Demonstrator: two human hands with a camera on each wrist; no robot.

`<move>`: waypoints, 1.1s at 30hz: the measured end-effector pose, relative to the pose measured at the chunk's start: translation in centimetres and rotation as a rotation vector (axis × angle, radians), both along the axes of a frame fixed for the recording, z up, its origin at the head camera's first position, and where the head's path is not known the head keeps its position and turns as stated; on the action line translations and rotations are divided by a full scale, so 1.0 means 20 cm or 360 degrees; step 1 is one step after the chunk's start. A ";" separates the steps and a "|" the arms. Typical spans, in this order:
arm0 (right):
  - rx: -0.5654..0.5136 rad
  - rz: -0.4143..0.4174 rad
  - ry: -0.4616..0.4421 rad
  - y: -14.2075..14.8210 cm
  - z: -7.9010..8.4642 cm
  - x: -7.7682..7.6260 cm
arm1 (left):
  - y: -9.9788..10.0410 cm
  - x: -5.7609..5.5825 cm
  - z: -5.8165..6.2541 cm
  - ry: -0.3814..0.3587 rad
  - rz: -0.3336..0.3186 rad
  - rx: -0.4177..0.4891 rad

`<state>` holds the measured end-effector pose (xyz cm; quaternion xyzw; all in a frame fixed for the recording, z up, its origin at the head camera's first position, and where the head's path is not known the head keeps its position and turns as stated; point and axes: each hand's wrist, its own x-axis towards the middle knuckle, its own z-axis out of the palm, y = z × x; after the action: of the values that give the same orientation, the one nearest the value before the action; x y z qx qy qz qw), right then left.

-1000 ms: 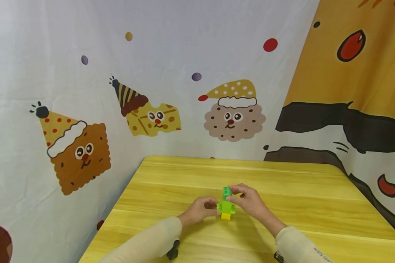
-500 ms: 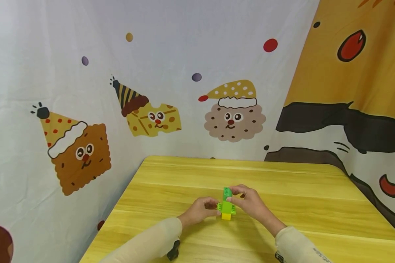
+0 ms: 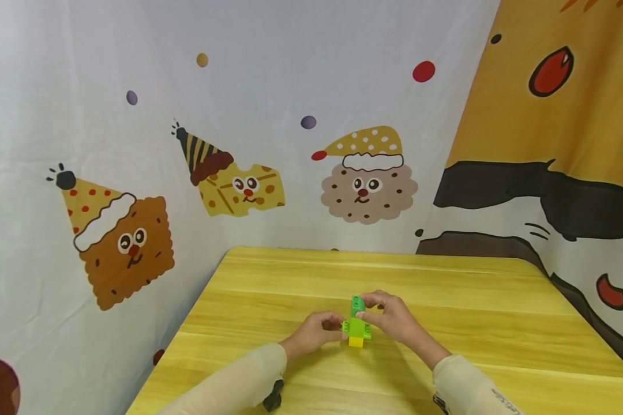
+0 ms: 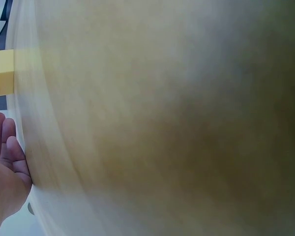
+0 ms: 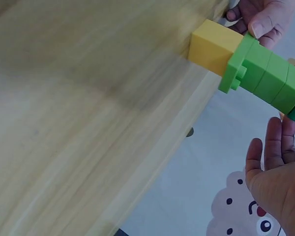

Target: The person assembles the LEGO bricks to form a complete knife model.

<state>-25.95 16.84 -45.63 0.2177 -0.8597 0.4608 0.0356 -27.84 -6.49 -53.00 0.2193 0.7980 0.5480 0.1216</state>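
Note:
A small tower of toy building bricks stands upright on the wooden table. Its base is a yellow brick, also visible in the left wrist view as a yellow brick cut by the frame edge. Above it sits a wider light green plate with studs at its ends, then stacked light green bricks. A dark green brick tops the tower. My left hand pinches the plate's left end by thumb and fingers. With thumb and index finger, my right hand holds the dark green brick; its other fingers are extended.
Behind the table hangs a white cloth printed with cartoon snacks in party hats. An orange, black and white printed figure covers the cloth on the right. A dark strap piece shows under the left sleeve.

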 end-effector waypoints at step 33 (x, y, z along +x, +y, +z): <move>-0.0099 -0.0045 -0.0063 0.01 -0.07 0.00 | 0.01 0.05 0.09 0.0003 0.0050 0.0018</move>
<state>-26.04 17.07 -47.02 0.1952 -0.8484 0.4910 0.0318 -26.81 -6.26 -51.24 0.2080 0.7984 0.5541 0.1111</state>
